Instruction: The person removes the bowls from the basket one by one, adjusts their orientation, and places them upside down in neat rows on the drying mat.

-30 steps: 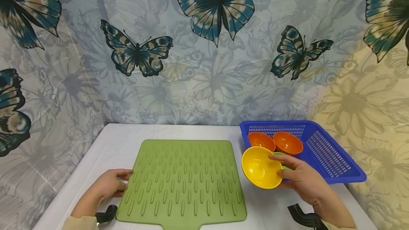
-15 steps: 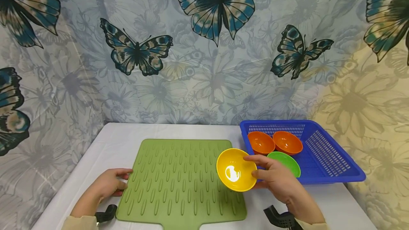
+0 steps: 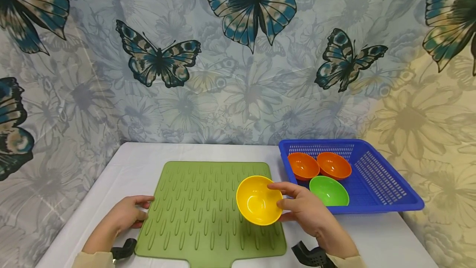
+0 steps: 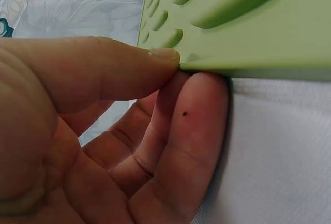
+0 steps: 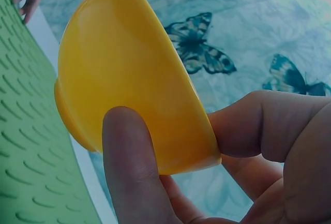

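A yellow bowl [image 3: 259, 200] is tilted over the right part of a ridged green board [image 3: 201, 210] with a handle at its near edge. My right hand [image 3: 306, 212] grips the bowl's right side. In the right wrist view one digit lies against the outer wall of the yellow bowl [image 5: 119, 69], and others hold its rim. My left hand [image 3: 124, 214] is at the board's left edge. In the left wrist view the thumb [image 4: 119, 71] lies at the edge of the green board [image 4: 248, 38], with curled fingers [image 4: 199, 115] just below it, pinching the edge.
A blue basket [image 3: 386, 185] stands at the table's right. It holds two orange bowls [image 3: 303, 166] side by side and a green bowl [image 3: 329, 191] in front. White cloth [image 3: 137, 168] covers the table; a butterfly-patterned curtain [image 3: 253, 102] hangs behind.
My right hand has carried the yellow bowl leftward from in front of the basket to over the green board, uncovering the green bowl. My left hand has stayed at the board's edge.
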{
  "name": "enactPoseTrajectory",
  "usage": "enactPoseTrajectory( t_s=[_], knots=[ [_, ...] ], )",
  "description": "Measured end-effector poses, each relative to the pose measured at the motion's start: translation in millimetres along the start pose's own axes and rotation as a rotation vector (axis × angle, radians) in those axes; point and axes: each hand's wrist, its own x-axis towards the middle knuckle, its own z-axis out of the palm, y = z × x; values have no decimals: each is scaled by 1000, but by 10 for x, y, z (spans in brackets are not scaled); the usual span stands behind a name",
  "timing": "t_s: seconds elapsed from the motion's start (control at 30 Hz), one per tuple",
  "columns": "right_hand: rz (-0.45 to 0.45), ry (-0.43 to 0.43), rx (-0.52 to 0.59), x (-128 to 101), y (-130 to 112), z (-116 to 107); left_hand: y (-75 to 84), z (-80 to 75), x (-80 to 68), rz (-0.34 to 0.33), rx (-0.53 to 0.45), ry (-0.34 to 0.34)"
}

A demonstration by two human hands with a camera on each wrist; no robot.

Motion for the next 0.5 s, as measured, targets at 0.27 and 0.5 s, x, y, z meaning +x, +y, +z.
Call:
enactPoseTrajectory(
  t_s=[0.27, 0.5],
  knots=[
    [-1, 6, -5, 64, -16, 121, 14, 8, -3, 9, 3, 1],
    [-20, -9, 15, 87, 4, 168, 34, 39, -4, 22, 30, 26]
  ],
)
